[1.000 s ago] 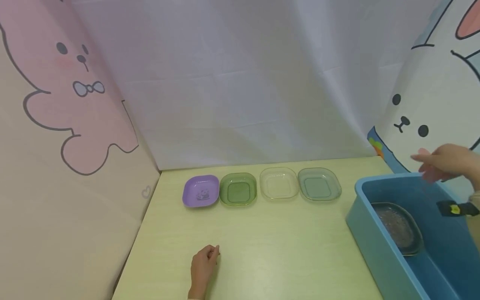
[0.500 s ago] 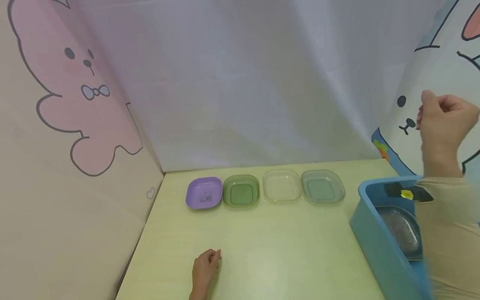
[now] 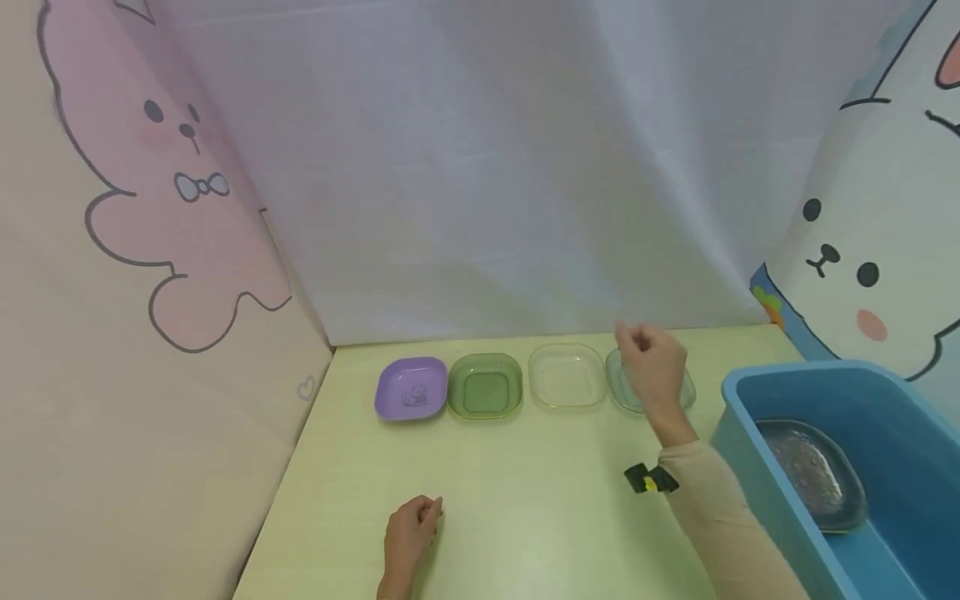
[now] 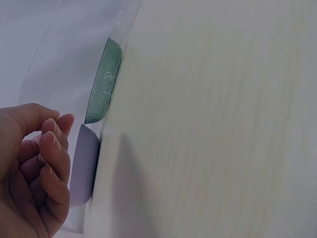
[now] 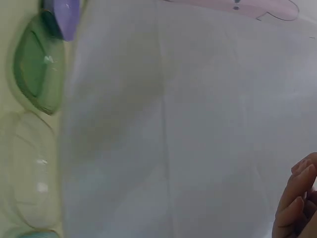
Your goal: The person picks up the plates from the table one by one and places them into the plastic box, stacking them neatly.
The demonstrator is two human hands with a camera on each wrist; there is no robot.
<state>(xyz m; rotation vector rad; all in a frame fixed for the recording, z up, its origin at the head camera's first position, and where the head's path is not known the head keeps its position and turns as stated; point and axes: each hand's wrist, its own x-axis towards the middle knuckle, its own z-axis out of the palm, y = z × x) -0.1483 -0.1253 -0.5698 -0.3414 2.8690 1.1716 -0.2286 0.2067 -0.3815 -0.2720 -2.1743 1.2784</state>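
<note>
Low over the table (image 3: 525, 500), my left hand (image 3: 410, 533) holds nothing, its fingers loosely curled. The left wrist view shows that hand (image 4: 37, 168) beside the purple dish and the green dish (image 4: 105, 82). My right hand (image 3: 654, 371) is raised in front of the blue-green dish (image 3: 686, 392), partly hiding it; nothing shows between its loosely bent fingers (image 5: 297, 191). Along the back stand a purple dish (image 3: 411, 390) with a printed picture, a green dish (image 3: 486, 387) and a clear yellowish dish (image 3: 567, 377), side by side.
On the right a blue tub (image 3: 765, 475) stands beside the table, with a dark glassy dish (image 3: 813, 475) leaning inside it. A white cloth (image 3: 487, 167) hangs behind the row of dishes. Printed cartoon animals cover the side walls.
My right hand rose from over the blue tub, then swung left and down to the blue-green dish. My left hand stayed put. The head view shifted slightly.
</note>
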